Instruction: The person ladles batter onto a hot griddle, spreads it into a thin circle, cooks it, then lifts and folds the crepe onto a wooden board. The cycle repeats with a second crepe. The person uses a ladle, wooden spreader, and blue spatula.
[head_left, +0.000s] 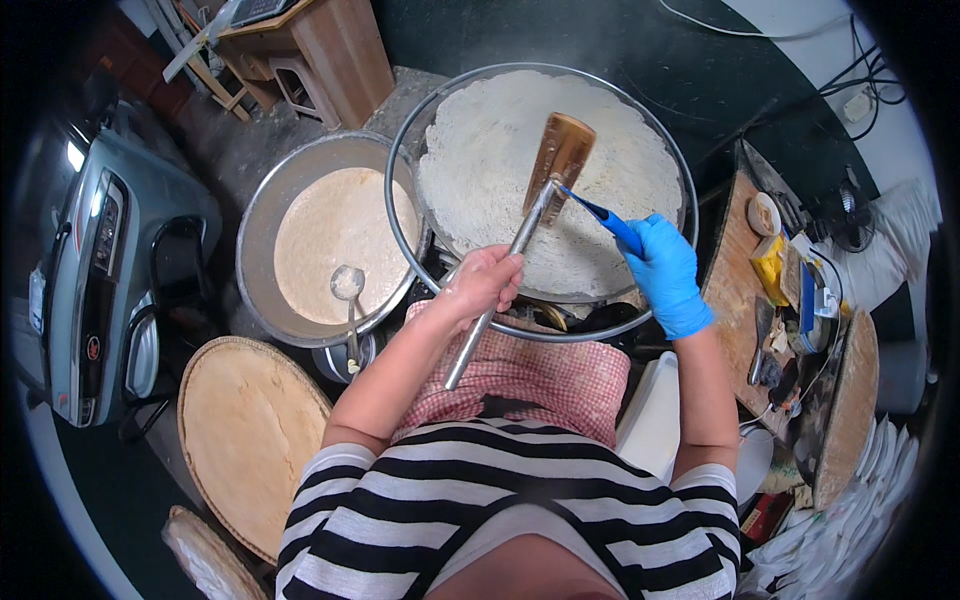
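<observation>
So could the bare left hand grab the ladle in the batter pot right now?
Probably not at once. The left hand is wrapped round the metal handle of the spreader over the griddle. The ladle lies close by in the batter pot with nothing covering it, so letting go first would likely do.

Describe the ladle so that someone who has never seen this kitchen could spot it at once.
Start at the big round griddle covered by a thin white crepe. Just to its left stands a wide metal basin of pale tan batter. The ladle rests in that batter, bowl up and handle toward the near rim: the only tool no hand holds.
</observation>
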